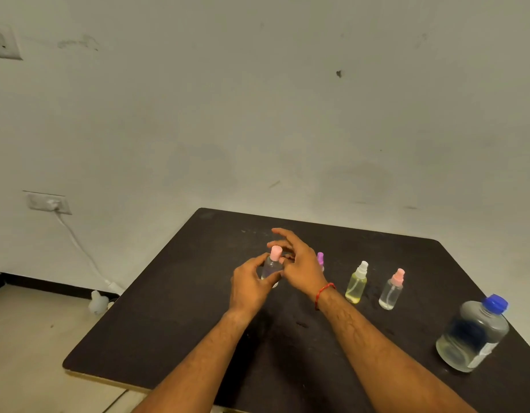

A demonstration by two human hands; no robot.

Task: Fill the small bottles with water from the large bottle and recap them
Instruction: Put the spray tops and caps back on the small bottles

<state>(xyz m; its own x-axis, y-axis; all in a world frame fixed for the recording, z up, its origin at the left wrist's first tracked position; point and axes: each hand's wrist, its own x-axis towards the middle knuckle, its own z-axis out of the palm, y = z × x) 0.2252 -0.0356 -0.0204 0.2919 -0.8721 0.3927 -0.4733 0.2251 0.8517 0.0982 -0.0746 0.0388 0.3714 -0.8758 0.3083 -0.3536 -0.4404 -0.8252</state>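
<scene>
Two hands (249, 286) (299, 263), four small bottles (272, 265), one large bottle (472, 335).

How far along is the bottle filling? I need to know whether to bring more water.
Two small spray bottles, the yellowish one and the pink-topped one, stand capped. The left hand holds another small bottle while the right hand works at its pink cap. A purple-topped bottle sits mostly hidden behind the right hand; its state is unclear. The large bottle is capped and holds water.
</scene>
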